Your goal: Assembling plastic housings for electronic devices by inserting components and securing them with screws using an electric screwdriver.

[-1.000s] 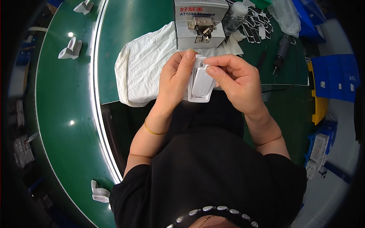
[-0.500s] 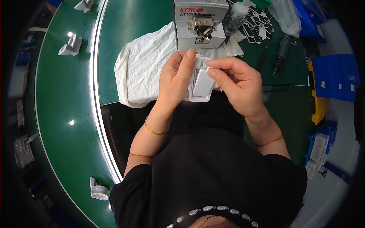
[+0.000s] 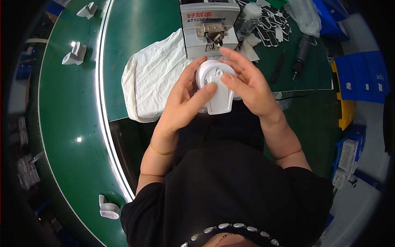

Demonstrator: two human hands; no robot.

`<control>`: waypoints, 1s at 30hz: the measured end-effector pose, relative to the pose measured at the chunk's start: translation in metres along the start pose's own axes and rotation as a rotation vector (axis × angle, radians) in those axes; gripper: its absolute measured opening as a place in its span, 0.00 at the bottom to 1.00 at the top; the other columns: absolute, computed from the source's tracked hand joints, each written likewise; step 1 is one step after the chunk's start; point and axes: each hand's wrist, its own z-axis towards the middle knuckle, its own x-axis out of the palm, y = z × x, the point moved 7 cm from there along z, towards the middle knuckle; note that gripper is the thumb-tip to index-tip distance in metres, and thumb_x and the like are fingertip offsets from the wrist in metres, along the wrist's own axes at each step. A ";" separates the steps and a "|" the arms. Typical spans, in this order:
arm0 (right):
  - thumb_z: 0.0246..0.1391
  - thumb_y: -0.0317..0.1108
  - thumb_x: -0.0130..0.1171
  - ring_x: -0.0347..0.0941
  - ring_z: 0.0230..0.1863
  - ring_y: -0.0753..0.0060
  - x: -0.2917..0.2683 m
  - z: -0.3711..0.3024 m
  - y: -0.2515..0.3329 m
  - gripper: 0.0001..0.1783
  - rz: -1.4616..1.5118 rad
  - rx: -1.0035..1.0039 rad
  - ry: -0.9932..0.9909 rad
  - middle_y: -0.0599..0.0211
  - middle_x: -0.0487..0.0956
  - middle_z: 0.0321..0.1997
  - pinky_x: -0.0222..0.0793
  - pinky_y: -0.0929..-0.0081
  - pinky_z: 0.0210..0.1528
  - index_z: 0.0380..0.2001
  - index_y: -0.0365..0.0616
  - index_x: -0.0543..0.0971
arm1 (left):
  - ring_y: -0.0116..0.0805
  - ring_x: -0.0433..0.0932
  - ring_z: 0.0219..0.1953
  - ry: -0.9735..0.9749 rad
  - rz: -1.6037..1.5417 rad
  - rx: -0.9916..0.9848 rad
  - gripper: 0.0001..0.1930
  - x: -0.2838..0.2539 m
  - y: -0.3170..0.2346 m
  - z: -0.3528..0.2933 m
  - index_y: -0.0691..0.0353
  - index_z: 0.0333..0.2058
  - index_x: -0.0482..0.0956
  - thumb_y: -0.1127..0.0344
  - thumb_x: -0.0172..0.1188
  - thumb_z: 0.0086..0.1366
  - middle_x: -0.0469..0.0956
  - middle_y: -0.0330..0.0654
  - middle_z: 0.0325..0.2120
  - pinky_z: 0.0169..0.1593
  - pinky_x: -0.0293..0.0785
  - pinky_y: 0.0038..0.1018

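Between both hands is a white plastic housing (image 3: 210,71) with a rounded head and a tapering lower end. A flat white cover (image 3: 220,99) lies over its tapered part, and a small round hole shows near the cover's top. My left hand (image 3: 187,99) grips the housing from the left, its thumb pressing on the cover. From the right, my right hand (image 3: 251,84) holds it with the thumb on the cover's upper part, while the index finger reaches out past the rounded head. The housing's underside is hidden.
Behind my hands stands a grey machine (image 3: 195,39) beside a white cloth (image 3: 150,78). To the right lie an electric screwdriver (image 3: 302,55) and a thin black tool (image 3: 278,66). Similar white housings (image 3: 75,54) sit on the green belt (image 3: 68,123) at left; blue bins (image 3: 362,78) stand far right.
The cover, tilted up in my right fingers before, now lies against the housing. Both thumbs have come onto it, and the housing has turned to show its rounded head.
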 end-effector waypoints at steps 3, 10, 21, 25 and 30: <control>0.59 0.29 0.57 0.66 0.62 0.66 0.006 -0.005 0.006 0.36 0.023 -0.078 0.059 0.51 0.65 0.65 0.61 0.70 0.64 0.68 0.36 0.56 | 0.34 0.68 0.58 0.070 0.020 -0.020 0.34 0.005 0.001 -0.004 0.70 0.65 0.54 0.68 0.60 0.66 0.68 0.47 0.56 0.61 0.63 0.30; 0.56 0.26 0.59 0.66 0.61 0.67 0.007 -0.013 0.008 0.39 -0.007 -0.152 -0.018 0.53 0.68 0.61 0.61 0.69 0.64 0.68 0.38 0.54 | 0.37 0.67 0.60 0.030 0.113 0.042 0.38 0.009 0.001 -0.010 0.70 0.66 0.53 0.69 0.62 0.63 0.67 0.50 0.57 0.63 0.61 0.32; 0.56 0.32 0.65 0.74 0.51 0.74 -0.184 0.007 0.028 0.25 -0.538 -0.243 -0.696 0.62 0.78 0.52 0.71 0.75 0.55 0.57 0.40 0.73 | 0.50 0.68 0.62 0.062 0.674 0.297 0.64 0.017 0.004 -0.021 0.61 0.68 0.46 0.64 0.82 0.36 0.63 0.55 0.62 0.60 0.69 0.40; 0.45 0.52 0.69 0.74 0.54 0.44 -0.335 -0.030 0.023 0.37 -1.507 0.372 -1.314 0.51 0.78 0.53 0.68 0.55 0.56 0.54 0.40 0.75 | 0.47 0.67 0.62 0.058 0.470 0.307 0.64 0.019 0.003 -0.024 0.61 0.68 0.47 0.63 0.83 0.35 0.61 0.51 0.62 0.63 0.66 0.40; 0.45 0.43 0.68 0.78 0.42 0.53 -0.379 -0.016 -0.017 0.31 -0.813 0.446 -1.023 0.56 0.80 0.42 0.73 0.59 0.47 0.50 0.39 0.74 | 0.46 0.66 0.62 0.016 0.638 0.387 0.65 0.020 -0.002 -0.027 0.62 0.67 0.47 0.60 0.84 0.35 0.60 0.48 0.61 0.63 0.64 0.40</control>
